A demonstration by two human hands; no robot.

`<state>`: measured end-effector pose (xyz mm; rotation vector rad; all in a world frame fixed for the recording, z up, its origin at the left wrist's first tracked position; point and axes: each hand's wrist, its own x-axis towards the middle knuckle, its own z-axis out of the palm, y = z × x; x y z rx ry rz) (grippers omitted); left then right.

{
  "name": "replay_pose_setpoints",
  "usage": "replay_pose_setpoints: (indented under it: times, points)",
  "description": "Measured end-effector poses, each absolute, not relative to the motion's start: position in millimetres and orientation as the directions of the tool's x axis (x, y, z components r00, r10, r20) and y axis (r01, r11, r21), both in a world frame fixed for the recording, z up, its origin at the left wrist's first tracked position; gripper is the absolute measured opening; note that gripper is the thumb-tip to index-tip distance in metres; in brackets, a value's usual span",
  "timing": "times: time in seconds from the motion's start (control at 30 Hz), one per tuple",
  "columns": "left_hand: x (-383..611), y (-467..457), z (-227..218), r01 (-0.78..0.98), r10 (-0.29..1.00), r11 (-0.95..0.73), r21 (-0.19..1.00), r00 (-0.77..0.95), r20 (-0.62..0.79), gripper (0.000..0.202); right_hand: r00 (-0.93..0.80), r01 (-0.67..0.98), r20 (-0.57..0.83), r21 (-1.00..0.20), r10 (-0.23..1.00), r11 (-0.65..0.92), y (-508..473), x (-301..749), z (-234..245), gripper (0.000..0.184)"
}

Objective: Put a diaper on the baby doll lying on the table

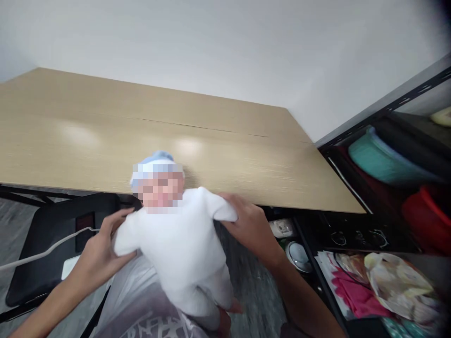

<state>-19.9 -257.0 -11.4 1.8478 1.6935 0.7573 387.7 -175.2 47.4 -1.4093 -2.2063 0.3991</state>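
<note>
A baby doll (pixel 176 244) in a white suit and a blue and white cap is held up at the table's front edge, its face blurred out. The cap end overlaps the tabletop, while the legs hang toward my lap. My left hand (pixel 102 246) is closed round the doll's sleeve on the left of the picture, thumb below and fingers above. On the other side, my right hand (pixel 246 225) grips the opposite sleeve, with some of its fingers hidden behind the doll.
The wooden table (pixel 229 155) stands against a white wall. At left is a black chair (pixel 28 249) with a white cable (pixel 45 251) over it. Shelves at right hold a teal basin (pixel 384 159), a red tub (pixel 430 216), pink cloth (pixel 359 291) and a plastic bag (pixel 398 281).
</note>
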Motion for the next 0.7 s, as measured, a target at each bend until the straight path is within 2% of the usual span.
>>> replay_pose_setpoints:
  times: [0.1, 0.23, 0.43, 0.53, 0.7]
  points:
    - [-8, -201, 10, 0.804, 0.992, -0.104, 0.585, 0.126, 0.003, 0.09, -0.228, 0.824, 0.245, -0.466, 0.942, 0.321, -152, 401, 29, 0.026]
    - [1, -151, 23, 0.917, 0.974, -0.187, 0.353, 0.219, -0.052, 0.073, -0.154, 0.86, 0.279, -0.434, 0.948, 0.267, -130, 413, 3, 0.028]
    - [6, -111, 36, 0.974, 0.978, -0.208, 0.092, 0.209, 0.003, 0.052, -0.127, 0.862, 0.376, -0.417, 0.918, 0.289, -119, 421, -22, 0.038]
    - [6, -87, 33, 0.984, 0.984, -0.171, 0.055, 0.168, 0.06, 0.045, -0.111, 0.858, 0.389, -0.426, 0.914, 0.286, -103, 420, -31, 0.042]
    - [0, -26, 19, 0.97, 0.974, -0.199, 0.14, 0.18, 0.136, 0.054, -0.125, 0.86, 0.394, -0.415, 0.911, 0.298, -44, 418, -40, 0.05]
